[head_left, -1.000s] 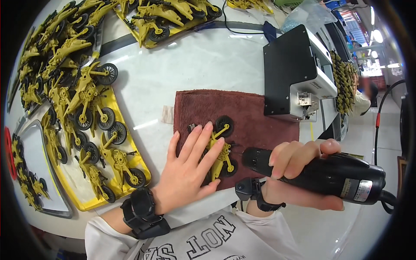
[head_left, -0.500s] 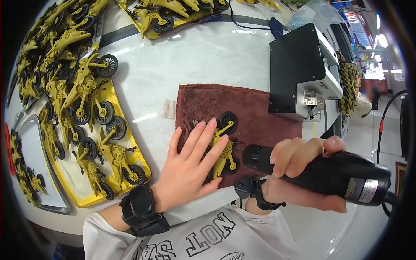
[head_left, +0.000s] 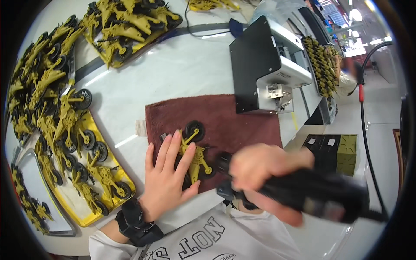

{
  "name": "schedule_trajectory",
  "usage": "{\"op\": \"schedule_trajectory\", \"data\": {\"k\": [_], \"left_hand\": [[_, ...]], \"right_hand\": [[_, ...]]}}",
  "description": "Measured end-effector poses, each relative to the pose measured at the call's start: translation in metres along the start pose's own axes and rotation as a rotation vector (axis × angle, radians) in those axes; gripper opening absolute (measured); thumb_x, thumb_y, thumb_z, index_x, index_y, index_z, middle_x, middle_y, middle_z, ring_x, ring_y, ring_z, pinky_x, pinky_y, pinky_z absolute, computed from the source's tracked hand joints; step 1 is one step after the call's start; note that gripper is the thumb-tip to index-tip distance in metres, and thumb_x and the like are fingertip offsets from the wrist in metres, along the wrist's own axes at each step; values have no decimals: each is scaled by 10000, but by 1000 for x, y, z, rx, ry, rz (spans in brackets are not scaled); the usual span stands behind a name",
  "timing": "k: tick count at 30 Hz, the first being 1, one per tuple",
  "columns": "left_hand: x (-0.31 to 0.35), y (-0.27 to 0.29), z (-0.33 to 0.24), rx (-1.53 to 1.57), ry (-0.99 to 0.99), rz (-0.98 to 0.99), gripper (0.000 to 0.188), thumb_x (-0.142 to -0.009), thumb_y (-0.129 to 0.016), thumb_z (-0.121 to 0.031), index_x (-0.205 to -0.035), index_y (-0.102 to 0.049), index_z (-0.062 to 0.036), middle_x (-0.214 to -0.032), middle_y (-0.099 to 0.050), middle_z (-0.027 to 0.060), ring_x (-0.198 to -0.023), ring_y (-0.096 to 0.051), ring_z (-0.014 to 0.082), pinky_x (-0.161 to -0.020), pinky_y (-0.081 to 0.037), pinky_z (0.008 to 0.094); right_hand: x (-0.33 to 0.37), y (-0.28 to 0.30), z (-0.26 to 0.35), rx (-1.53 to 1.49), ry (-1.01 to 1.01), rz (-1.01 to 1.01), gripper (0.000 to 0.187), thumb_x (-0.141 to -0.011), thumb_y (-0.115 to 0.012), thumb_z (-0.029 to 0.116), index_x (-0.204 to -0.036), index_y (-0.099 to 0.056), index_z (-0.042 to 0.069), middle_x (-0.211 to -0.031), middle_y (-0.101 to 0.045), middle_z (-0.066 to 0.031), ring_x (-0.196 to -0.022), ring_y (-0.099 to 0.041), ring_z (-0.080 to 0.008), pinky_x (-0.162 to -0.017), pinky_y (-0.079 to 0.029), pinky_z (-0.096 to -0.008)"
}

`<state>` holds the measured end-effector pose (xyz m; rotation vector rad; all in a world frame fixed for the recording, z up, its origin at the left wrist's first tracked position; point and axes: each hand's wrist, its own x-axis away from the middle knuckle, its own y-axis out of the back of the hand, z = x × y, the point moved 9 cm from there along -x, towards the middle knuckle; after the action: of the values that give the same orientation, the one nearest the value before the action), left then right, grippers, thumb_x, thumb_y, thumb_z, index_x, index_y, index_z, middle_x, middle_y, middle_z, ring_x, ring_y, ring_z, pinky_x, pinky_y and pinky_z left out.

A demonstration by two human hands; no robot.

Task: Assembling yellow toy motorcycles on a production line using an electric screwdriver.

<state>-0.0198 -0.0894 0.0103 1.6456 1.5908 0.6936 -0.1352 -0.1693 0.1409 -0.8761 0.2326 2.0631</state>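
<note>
A yellow toy motorcycle [head_left: 197,152] with black wheels lies on its side on a dark red cloth [head_left: 253,130]. Over its left part rests my left hand [head_left: 167,173], fingers spread and flat, holding it against the cloth; the hand covers some of the toy. My right hand [head_left: 260,169] is wrapped round a black corded electric screwdriver [head_left: 314,193]. Both are blurred by motion. The screwdriver's nose points left, just right of the motorcycle's near wheel; its tip is too unclear to tell whether it touches.
A yellow-rimmed tray [head_left: 129,181] of similar motorcycles stands at left, beside a grey-rimmed tray [head_left: 65,221]. More motorcycles [head_left: 125,30] are heaped at the back. A black and silver machine [head_left: 255,69] stands behind the cloth's right side. The screwdriver's cable [head_left: 366,143] hangs at right.
The whole view has shifted, so most things sit further left. My left hand stays on the motorcycle. My right hand has moved the screwdriver's nose slightly nearer to the motorcycle.
</note>
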Motion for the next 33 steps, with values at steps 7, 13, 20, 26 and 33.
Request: {"op": "schedule_trajectory", "data": {"k": [7,13,20,26,33], "left_hand": [[3,3,-9,-10,-25,-10,843,-671,-690,-363,-1389,-365,-63,-1484,-234,239,-1357,-241,402,-1090,-124,555],[5,2,-6,0,-29,-24,839,-671,-699,-370,-1383,-376,-65,-1485,-243,229,-1354,-252,395,-1091,-127,542],[0,5,-5,73,-9,-25,816,-663,-728,-368,-1377,-415,-127,-1488,-265,192,-1354,-285,331,-1084,-154,524],[3,4,-3,47,-21,-44,828,-658,-715,-378,-1375,-414,-95,-1484,-265,207,-1358,-269,368,-1093,-138,522],[5,5,-5,51,-31,-55,831,-655,-713,-380,-1375,-413,-95,-1484,-266,204,-1356,-270,370,-1090,-140,535]], "right_hand": [[-66,135,77,450,153,-686,680,-859,-450,658,-1162,-489,51,-566,-493,-36,-443,-443,-157,-468,-385,-295],[-56,142,35,490,-22,-627,613,-882,-470,608,-1120,-456,43,-568,-492,-73,-440,-453,-166,-455,-402,-307],[-1,28,68,148,117,-214,952,-748,-596,703,-1310,-313,-11,-633,-554,-145,-454,-516,-252,-508,-455,-382],[-72,121,68,589,140,-607,803,-801,-442,758,-1142,-437,31,-597,-502,-63,-448,-458,-158,-489,-418,-308],[-78,142,29,563,-39,-625,611,-885,-474,613,-1028,-454,20,-593,-481,-76,-463,-467,-168,-466,-412,-285]]}}
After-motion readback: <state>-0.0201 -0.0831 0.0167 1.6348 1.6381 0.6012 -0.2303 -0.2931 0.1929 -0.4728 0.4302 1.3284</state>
